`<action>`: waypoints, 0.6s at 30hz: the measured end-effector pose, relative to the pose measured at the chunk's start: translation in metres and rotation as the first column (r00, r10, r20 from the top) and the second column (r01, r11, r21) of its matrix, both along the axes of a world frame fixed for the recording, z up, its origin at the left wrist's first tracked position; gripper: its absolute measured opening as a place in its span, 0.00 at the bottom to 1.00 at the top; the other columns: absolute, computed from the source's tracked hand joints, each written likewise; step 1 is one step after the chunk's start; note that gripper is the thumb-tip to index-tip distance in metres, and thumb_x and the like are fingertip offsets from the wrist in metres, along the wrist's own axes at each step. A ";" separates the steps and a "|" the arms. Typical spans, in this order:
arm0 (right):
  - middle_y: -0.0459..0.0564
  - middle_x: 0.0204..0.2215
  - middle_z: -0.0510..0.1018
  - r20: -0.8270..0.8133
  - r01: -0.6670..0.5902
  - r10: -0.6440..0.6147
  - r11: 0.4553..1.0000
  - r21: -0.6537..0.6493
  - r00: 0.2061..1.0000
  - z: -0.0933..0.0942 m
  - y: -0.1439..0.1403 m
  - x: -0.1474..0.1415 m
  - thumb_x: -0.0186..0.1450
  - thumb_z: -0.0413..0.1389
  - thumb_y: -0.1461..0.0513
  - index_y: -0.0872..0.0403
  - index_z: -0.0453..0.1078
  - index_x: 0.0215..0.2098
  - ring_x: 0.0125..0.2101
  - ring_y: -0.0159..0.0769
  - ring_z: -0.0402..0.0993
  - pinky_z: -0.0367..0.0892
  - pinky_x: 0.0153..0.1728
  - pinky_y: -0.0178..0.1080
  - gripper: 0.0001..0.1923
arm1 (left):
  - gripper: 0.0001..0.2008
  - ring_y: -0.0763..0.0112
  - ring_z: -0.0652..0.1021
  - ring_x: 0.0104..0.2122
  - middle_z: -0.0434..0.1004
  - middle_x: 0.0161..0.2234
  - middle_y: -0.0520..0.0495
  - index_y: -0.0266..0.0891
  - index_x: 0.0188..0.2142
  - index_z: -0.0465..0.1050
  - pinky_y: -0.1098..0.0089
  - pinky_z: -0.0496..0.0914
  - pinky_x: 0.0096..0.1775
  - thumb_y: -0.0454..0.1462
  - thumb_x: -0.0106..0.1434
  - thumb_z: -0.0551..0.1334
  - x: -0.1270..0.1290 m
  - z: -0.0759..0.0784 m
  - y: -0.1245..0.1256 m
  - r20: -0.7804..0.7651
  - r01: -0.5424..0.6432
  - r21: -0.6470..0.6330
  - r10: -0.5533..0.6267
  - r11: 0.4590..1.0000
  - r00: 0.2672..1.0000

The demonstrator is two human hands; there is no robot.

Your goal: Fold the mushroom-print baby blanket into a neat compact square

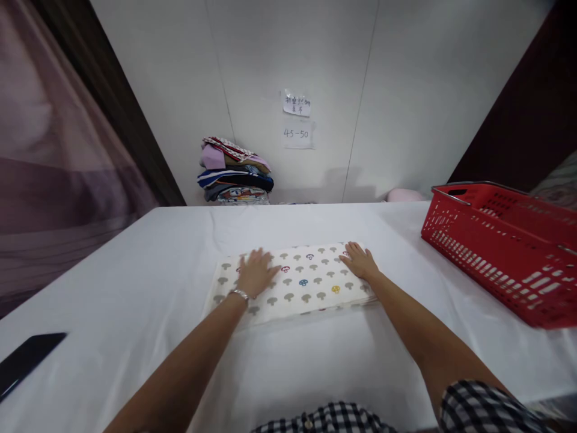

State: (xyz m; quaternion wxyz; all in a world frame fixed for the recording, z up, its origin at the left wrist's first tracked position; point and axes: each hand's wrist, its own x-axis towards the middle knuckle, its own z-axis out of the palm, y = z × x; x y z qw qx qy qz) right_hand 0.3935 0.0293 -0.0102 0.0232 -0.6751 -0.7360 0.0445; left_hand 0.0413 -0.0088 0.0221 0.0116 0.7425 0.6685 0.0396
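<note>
White cloth (311, 284), mostly grey mushroom print; red basket (489, 245); checked sleeve (484, 406).

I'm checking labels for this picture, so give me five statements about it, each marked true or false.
1. The left hand and right hand are on the cloth. True.
2. The bracelet is on the right wrist. False: the bracelet is on the left wrist.
3. The lower paper on the wall reads 45-50. True.
4. The basket is blue. False: the basket is red.
5. Every mushroom on the cloth is grey. False: some are coloured.
</note>
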 end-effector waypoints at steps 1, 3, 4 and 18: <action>0.50 0.66 0.44 -0.001 0.000 0.000 1.000 0.001 1.000 0.000 0.000 0.000 0.68 0.33 0.46 0.54 0.45 0.65 0.65 0.38 0.35 0.39 0.60 0.53 0.33 | 0.36 0.53 0.46 0.64 0.44 0.66 0.42 0.38 0.63 0.53 0.46 0.42 0.60 0.56 0.63 0.42 0.018 0.002 0.001 0.016 0.088 0.009 -0.088 0.996 0.996; 0.50 0.66 0.44 0.000 0.002 -0.002 1.000 0.002 1.000 0.000 0.000 0.000 0.68 0.33 0.47 0.53 0.45 0.65 0.65 0.38 0.35 0.39 0.60 0.53 0.33 | 0.35 0.55 0.47 0.64 0.44 0.66 0.43 0.39 0.63 0.52 0.45 0.41 0.60 0.56 0.64 0.41 0.054 0.002 0.002 0.072 0.236 0.004 -0.235 0.972 0.969; 0.50 0.66 0.44 0.001 0.003 -0.003 1.000 0.000 1.000 0.000 0.000 0.000 0.68 0.33 0.47 0.53 0.45 0.65 0.65 0.38 0.35 0.39 0.60 0.52 0.33 | 0.35 0.55 0.47 0.64 0.45 0.66 0.43 0.39 0.63 0.53 0.45 0.41 0.60 0.57 0.63 0.41 0.069 0.000 0.003 0.090 0.294 0.010 -0.294 0.956 0.952; 0.51 0.66 0.45 0.002 -0.008 0.008 1.000 0.008 1.000 0.001 -0.001 0.001 0.68 0.33 0.47 0.53 0.45 0.65 0.65 0.38 0.35 0.40 0.60 0.52 0.32 | 0.37 0.56 0.49 0.64 0.48 0.65 0.42 0.37 0.63 0.51 0.49 0.43 0.61 0.56 0.63 0.40 -0.041 -0.013 0.021 0.014 -0.012 -0.037 0.012 0.999 1.000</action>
